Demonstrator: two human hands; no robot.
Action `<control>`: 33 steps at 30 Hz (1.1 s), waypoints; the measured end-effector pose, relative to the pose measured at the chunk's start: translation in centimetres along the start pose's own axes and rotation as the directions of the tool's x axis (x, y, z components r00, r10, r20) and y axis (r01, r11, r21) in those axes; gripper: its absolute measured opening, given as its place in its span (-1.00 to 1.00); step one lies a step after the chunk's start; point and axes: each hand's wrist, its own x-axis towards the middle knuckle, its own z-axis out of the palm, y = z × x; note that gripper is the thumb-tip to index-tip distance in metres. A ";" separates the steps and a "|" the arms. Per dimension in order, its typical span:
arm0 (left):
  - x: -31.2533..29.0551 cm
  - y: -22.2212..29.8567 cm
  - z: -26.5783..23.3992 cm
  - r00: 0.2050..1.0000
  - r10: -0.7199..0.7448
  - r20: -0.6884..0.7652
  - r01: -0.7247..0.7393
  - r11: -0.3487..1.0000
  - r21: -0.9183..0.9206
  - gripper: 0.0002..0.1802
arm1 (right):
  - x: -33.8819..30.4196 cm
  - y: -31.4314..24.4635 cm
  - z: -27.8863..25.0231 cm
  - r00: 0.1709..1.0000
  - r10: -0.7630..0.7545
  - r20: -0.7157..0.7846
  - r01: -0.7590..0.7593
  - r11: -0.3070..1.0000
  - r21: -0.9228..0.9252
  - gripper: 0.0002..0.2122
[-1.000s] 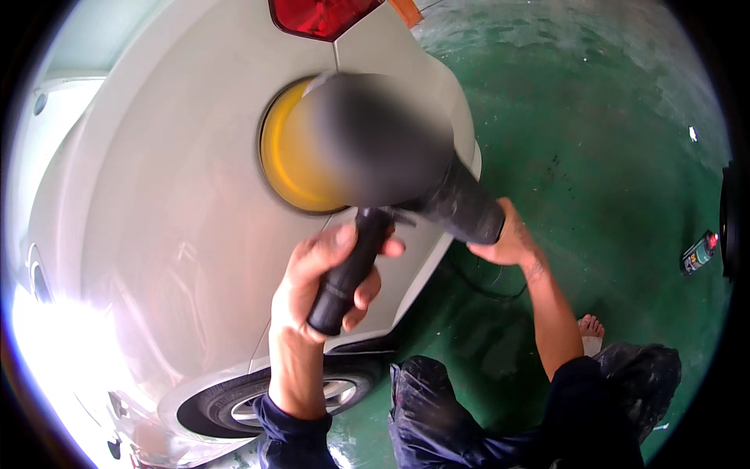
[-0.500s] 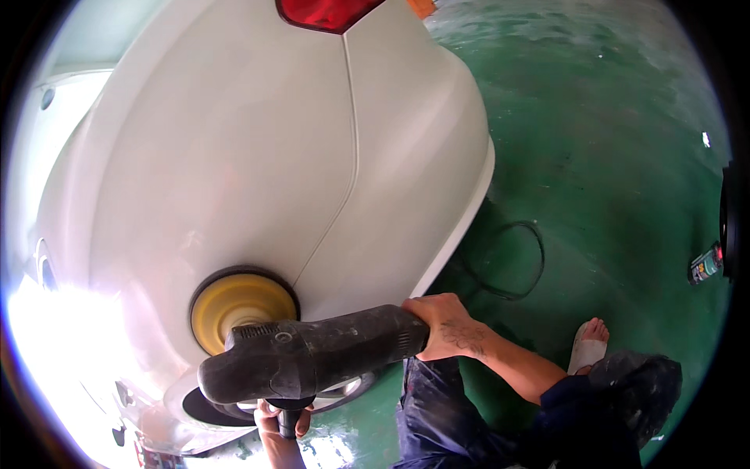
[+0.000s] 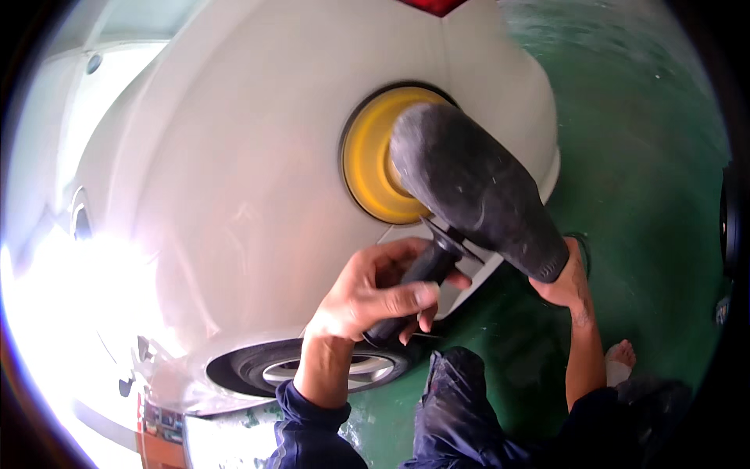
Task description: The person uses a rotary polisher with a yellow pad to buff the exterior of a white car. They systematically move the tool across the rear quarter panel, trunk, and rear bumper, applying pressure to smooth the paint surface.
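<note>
A dark, dusty polisher (image 3: pixel 476 180) with a round yellow pad (image 3: pixel 367 168) lies against the white car panel (image 3: pixel 258 148). My left hand (image 3: pixel 355 289) is closed loosely around its black side handle (image 3: pixel 426 273), thumb lying across the top. At the far end of the tool's body, my right hand (image 3: pixel 564 283) grips the rear, its fingers mostly hidden by the housing. The pad's face is turned to the panel, so its contact edge is only partly visible.
A car wheel (image 3: pixel 375 367) sits below my left forearm. At the top is a red tail light (image 3: pixel 433 6). Green floor (image 3: pixel 641 180) runs along the right, with my foot (image 3: pixel 621 356) on it. Strong glare covers the left side of the car.
The polisher has moved up and right across the panel, and its body has tilted, with the rear now lower. Both hands have travelled with it; my view has shifted too.
</note>
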 end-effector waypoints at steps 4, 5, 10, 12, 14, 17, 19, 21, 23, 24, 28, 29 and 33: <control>-7.5 -1.1 -0.9 0.981 0.114 -0.157 0.005 0.793 0.609 -0.47 | -2.5 -1.3 3.4 0.989 -0.025 0.146 0.011 0.995 0.096 -0.58; -10.0 -2.1 -0.8 0.940 0.329 -0.089 -0.101 0.519 0.849 -0.47 | -3.3 -2.4 4.1 0.981 -0.048 0.187 0.031 0.995 0.090 -0.55; -18.7 -6.7 -1.3 0.689 0.426 -0.587 0.356 0.506 0.785 -0.72 | -5.8 -7.0 9.6 0.871 -0.196 0.451 0.207 0.978 0.024 -0.50; -20.7 -7.4 -1.9 0.572 0.500 -0.650 0.442 0.480 0.758 -0.72 | -6.4 -8.7 10.9 0.803 -0.252 0.540 0.318 0.947 -0.031 -0.49; -21.7 -7.3 -2.6 0.488 0.563 -0.666 0.488 0.457 0.744 -0.74 | -6.6 -10.0 11.5 0.791 -0.196 0.580 0.272 0.961 -0.046 -0.50; -20.2 -6.5 -2.4 0.517 0.613 -0.597 0.463 0.386 0.798 -0.74 | -6.2 -9.8 10.6 0.819 -0.121 0.561 0.169 0.985 -0.033 -0.52; -16.2 -5.9 -2.1 0.564 0.630 -0.534 0.409 0.349 0.843 -0.77 | -4.9 -9.6 6.9 0.882 -0.062 0.466 0.102 0.993 -0.062 -0.53; -13.5 -4.7 -0.7 0.606 0.629 -0.486 0.430 0.255 0.866 -0.72 | -3.8 -8.1 5.7 0.905 -0.039 0.424 0.011 0.998 0.069 -0.55; -11.3 -3.1 0.6 0.658 0.665 -0.354 0.349 0.147 0.925 -0.60 | -3.5 -7.1 4.5 0.949 -0.058 0.310 0.036 0.996 0.077 -0.56; -10.1 -2.2 1.5 0.660 0.668 -0.344 0.340 0.142 0.930 -0.58 | -3.5 -7.4 4.4 0.961 -0.046 0.273 0.026 0.997 0.075 -0.55; -12.5 -2.9 0.5 0.611 0.692 -0.384 0.437 0.109 0.893 -0.55 | -3.8 -8.9 6.3 0.959 -0.033 0.282 0.012 0.997 0.076 -0.51; -13.9 -3.7 -0.5 0.607 0.687 -0.400 0.455 0.112 0.883 -0.55 | -4.3 -9.9 7.0 0.943 -0.050 0.330 0.043 0.999 0.029 -0.48; -21.1 -5.7 -4.0 0.469 0.783 -0.408 0.522 0.127 0.844 -0.73 | -6.5 -13.4 10.0 0.822 -0.202 0.532 0.258 0.966 -0.032 -0.46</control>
